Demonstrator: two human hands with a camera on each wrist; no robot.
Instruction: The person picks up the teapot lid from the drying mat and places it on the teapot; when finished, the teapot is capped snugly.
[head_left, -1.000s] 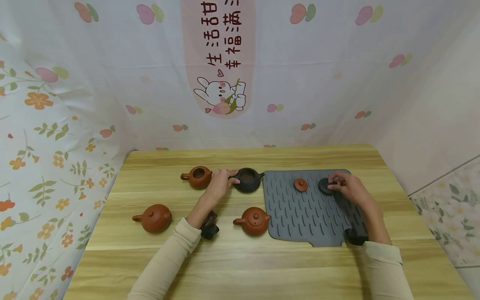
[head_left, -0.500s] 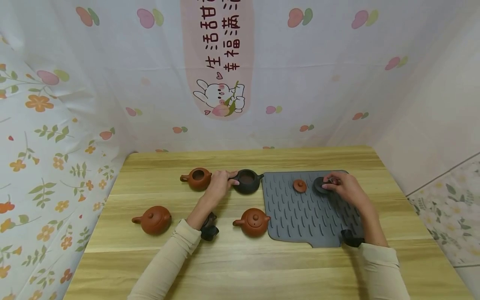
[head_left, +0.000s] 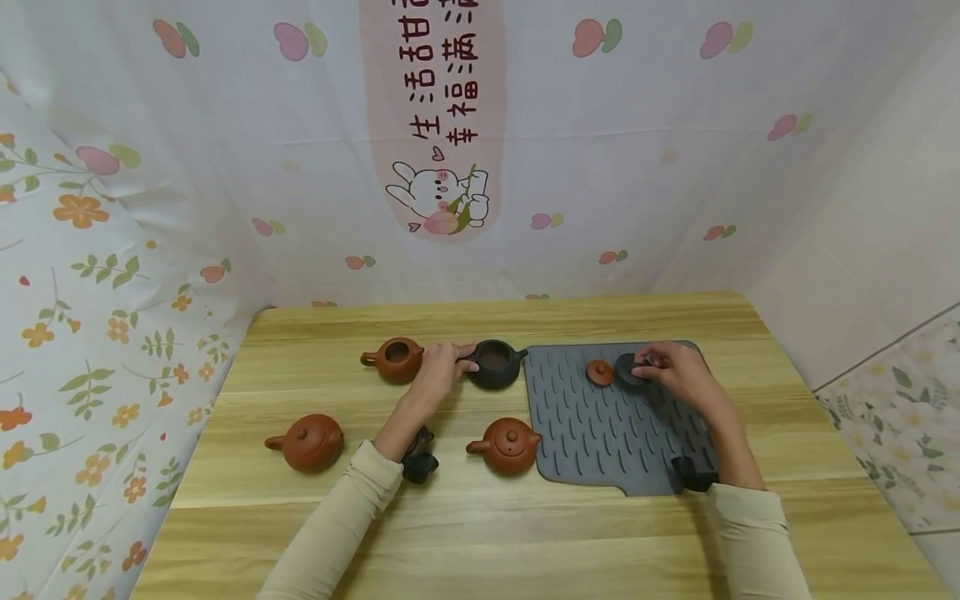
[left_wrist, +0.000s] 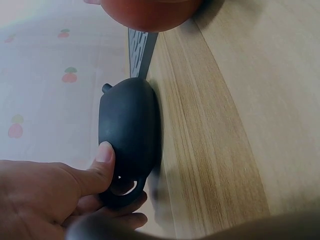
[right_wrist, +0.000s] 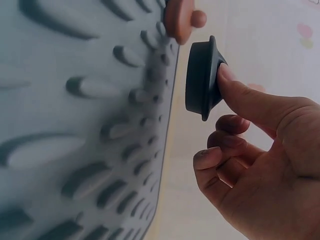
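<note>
A black teapot [head_left: 493, 365], lidless, stands on the table left of a grey ridged mat [head_left: 585, 442]. My left hand [head_left: 441, 367] grips its handle; the left wrist view shows the thumb on top of the handle by the black body [left_wrist: 127, 125]. Over the mat my right hand [head_left: 678, 373] pinches a black teapot lid [head_left: 627, 372] by its knob. In the right wrist view that lid [right_wrist: 200, 77] hangs above the mat, tilted on edge to the camera, near a reddish-brown lid [right_wrist: 180, 20] lying on the mat.
An open reddish-brown teapot [head_left: 396, 360] stands left of my left hand. Two lidded reddish-brown teapots stand nearer, one at left [head_left: 311, 442] and one by the mat [head_left: 510, 447]. A dark object [head_left: 420, 437] is partly hidden beside my left forearm. A patterned curtain [head_left: 585, 167] hangs behind.
My right hand has lifted the black lid and moved it left, toward the reddish-brown lid. The left hand keeps its grip on the black teapot, which stays put.
</note>
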